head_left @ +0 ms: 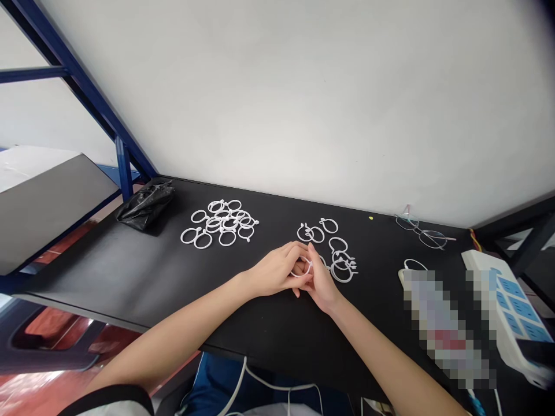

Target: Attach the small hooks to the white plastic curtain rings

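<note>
Hands inspected: we find the left hand (275, 270) and right hand (321, 281) pressed together, grasping a thin white plastic ring (307, 270), partly hidden by fingers. A loose pile of matching rings (223, 222) and a smaller cluster (341, 263) lie on a matte black tabletop (130, 271); a crumpled black plastic bag (146, 205) sits farther left.
</note>
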`<state>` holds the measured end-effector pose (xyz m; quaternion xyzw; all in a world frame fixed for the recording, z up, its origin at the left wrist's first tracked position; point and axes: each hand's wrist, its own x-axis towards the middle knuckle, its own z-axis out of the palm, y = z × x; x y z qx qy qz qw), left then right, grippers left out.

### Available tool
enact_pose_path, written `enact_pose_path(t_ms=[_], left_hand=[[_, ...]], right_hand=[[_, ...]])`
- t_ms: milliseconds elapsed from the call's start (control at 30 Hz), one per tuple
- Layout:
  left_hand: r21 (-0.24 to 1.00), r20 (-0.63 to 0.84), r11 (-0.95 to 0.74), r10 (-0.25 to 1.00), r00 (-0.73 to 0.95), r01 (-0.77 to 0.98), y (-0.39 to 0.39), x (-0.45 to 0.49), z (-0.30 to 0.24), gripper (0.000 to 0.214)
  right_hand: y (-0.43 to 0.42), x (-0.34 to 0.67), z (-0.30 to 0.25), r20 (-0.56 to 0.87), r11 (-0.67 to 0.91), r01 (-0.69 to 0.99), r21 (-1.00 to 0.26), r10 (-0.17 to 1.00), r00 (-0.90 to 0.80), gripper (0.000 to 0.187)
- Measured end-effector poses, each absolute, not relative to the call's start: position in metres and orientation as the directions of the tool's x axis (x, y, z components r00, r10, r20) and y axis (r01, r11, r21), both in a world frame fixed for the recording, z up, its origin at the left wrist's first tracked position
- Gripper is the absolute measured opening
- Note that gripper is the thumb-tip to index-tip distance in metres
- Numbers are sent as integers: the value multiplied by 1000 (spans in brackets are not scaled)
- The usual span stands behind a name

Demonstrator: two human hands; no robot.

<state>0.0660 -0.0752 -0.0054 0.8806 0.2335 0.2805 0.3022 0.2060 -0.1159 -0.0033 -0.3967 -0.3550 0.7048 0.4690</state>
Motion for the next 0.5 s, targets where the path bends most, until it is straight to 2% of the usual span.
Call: enact_pose_path(t_ms=[167,267,367,500], left_hand=[[758,293,-616,615,732,214,-78,65,0,25],[821,192,-524,625,756,225,-78,65,2,19],[778,149,-546,641,753,311,-77,65,2,18],[699,179,-616,643,745,363,-76,64,1,23]], right_hand=[[-119,205,-9,-125,-185,-233,-955,960,-250,62],[-122,206,-13,-51,-63,-73,-995,986,-160,61],[-125,208,-17,24,28,77,-997,998,-57,58],[-126,210,-18,75,81,170,-982,996,-42,54]])
